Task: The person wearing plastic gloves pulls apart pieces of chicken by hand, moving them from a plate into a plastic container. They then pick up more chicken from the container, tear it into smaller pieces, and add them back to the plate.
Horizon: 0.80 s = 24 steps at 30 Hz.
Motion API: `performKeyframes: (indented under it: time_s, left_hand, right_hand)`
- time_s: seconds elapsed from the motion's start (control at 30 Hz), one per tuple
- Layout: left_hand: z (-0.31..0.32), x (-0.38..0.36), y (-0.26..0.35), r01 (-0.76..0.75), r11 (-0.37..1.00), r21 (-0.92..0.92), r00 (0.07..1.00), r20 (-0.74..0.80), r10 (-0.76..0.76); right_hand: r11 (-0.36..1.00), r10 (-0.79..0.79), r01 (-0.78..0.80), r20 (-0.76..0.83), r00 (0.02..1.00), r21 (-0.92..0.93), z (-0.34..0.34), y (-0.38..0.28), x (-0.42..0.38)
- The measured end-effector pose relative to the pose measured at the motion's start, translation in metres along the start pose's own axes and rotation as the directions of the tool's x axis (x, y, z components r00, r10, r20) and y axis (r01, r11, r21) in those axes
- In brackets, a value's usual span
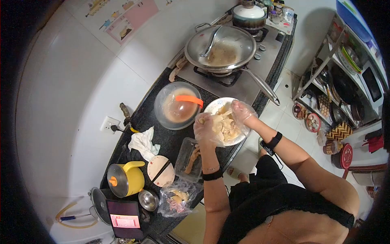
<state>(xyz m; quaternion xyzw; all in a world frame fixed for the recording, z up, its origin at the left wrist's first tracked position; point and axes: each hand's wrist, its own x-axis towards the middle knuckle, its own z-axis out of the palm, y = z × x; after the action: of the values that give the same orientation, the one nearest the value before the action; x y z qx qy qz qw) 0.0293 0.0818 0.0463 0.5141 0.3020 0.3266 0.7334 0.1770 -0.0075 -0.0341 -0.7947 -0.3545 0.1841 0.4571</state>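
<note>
Both my hands wear loose clear plastic gloves and work over a white plate (239, 141) with a patterned rim. Heaped on the plate are torn pale meat pieces (224, 125), which look like chicken. My left hand (204, 127) is at the plate's left side, its fingers curled in against the heap. Across the plate, my right hand (243, 112) is closed at the upper right edge of the heap. The gloves' folds blur what lies between the fingers of either hand.
Behind the plate, a lidded pan (221, 46) sits on the gas stove, its handle (263, 86) jutting past the counter edge. A bowl of cloudy liquid (178, 106), a clear plastic box (189, 160), a yellow kettle (130, 179) and a plastic bag (178, 200) stand to the left.
</note>
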Motion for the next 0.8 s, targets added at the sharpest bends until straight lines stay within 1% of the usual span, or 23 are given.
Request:
performKeyframes:
  time_s: [0.07, 0.1, 0.17, 0.2, 0.23, 0.27, 0.3, 0.37, 0.4, 0.47, 0.5, 0.53, 0.57, 0.6, 0.63, 0.67, 0.7, 0.77, 0.8]
  left_hand:
    - [-0.004, 0.004, -0.010, -0.081, 0.980, -0.180, 0.995, -0.074, 0.069]
    - [-0.006, 0.004, -0.010, -0.081, 0.980, -0.180, 0.995, -0.074, 0.069]
    - [-0.009, 0.004, -0.009, -0.041, 0.979, -0.201, 0.994, -0.107, 0.020]
    - [-0.010, 0.004, -0.008, -0.042, 0.979, -0.201, 0.994, -0.107, 0.020]
    - [-0.011, 0.003, -0.008, -0.083, 0.984, -0.159, 0.990, -0.131, 0.062]
    - [-0.011, 0.002, -0.008, -0.122, 0.986, -0.117, 0.983, -0.152, 0.104]
    - [-0.013, 0.003, -0.008, -0.123, 0.985, -0.118, 0.983, -0.152, 0.104]
    - [-0.018, 0.006, -0.007, -0.092, 0.996, 0.019, 0.973, -0.211, 0.094]
    - [-0.017, 0.006, -0.004, -0.092, 0.996, 0.018, 0.973, -0.210, 0.094]
    - [-0.015, 0.005, 0.001, -0.046, 0.994, -0.099, 0.976, -0.215, 0.024]
    - [-0.015, 0.005, 0.001, -0.046, 0.994, -0.100, 0.976, -0.215, 0.024]
    - [-0.014, 0.005, 0.001, -0.081, 0.989, -0.126, 0.981, -0.183, 0.057]
    - [-0.014, 0.005, 0.001, -0.116, 0.982, -0.153, 0.984, -0.151, 0.092]
    - [-0.013, 0.005, 0.002, -0.116, 0.981, -0.153, 0.984, -0.152, 0.093]
    - [-0.012, 0.004, 0.004, -0.138, 0.972, -0.192, 0.987, -0.106, 0.120]
    - [-0.012, 0.003, 0.005, -0.158, 0.960, -0.231, 0.987, -0.062, 0.148]
    - [-0.010, 0.002, 0.007, -0.158, 0.960, -0.231, 0.987, -0.063, 0.147]
    - [-0.007, 0.001, 0.010, -0.058, 0.952, -0.302, 0.994, -0.105, 0.027]
    - [-0.009, 0.002, 0.008, -0.060, 0.951, -0.304, 0.994, -0.110, 0.028]
  right_hand:
    - [0.962, -0.083, 0.095, -0.055, 0.995, 0.256, -0.005, -0.002, -0.006]
    - [0.962, -0.084, 0.095, -0.056, 0.995, 0.256, -0.003, 0.004, -0.004]
    - [0.942, 0.124, -0.092, -0.079, 0.989, 0.324, 0.004, 0.020, 0.005]
    - [0.942, 0.123, -0.091, -0.080, 0.989, 0.324, 0.001, 0.017, 0.003]
    - [0.861, 0.128, -0.095, -0.032, 0.991, 0.499, -0.006, 0.008, -0.001]
    - [0.749, 0.124, -0.104, 0.015, 0.992, 0.655, -0.014, -0.002, -0.006]
    - [0.749, 0.124, -0.103, 0.015, 0.992, 0.654, -0.022, -0.011, -0.009]
    - [0.546, 0.242, -0.289, 0.183, 0.953, 0.786, -0.037, -0.027, -0.012]
    - [0.547, 0.242, -0.289, 0.182, 0.953, 0.786, -0.039, -0.033, -0.011]
    - [0.589, 0.272, -0.297, 0.162, 0.949, 0.751, -0.039, -0.044, -0.009]
    - [0.590, 0.272, -0.298, 0.162, 0.949, 0.751, -0.042, -0.047, -0.007]
    - [0.772, 0.144, -0.205, 0.148, 0.978, 0.602, -0.045, -0.050, -0.005]
    - [0.902, 0.012, -0.080, 0.162, 0.987, 0.425, -0.048, -0.053, -0.005]
    - [0.902, 0.011, -0.080, 0.162, 0.987, 0.424, -0.053, -0.066, -0.007]
    - [0.999, -0.034, 0.027, 0.194, 0.980, 0.042, -0.059, -0.086, -0.012]
    - [0.928, -0.063, 0.146, 0.240, 0.969, -0.343, -0.061, -0.097, -0.015]
    - [0.928, -0.063, 0.145, 0.241, 0.968, -0.343, -0.059, -0.095, -0.017]
    - [0.928, -0.047, 0.128, 0.231, 0.972, -0.349, -0.054, -0.086, -0.021]
    - [0.928, -0.049, 0.131, 0.235, 0.971, -0.350, -0.049, -0.074, -0.021]
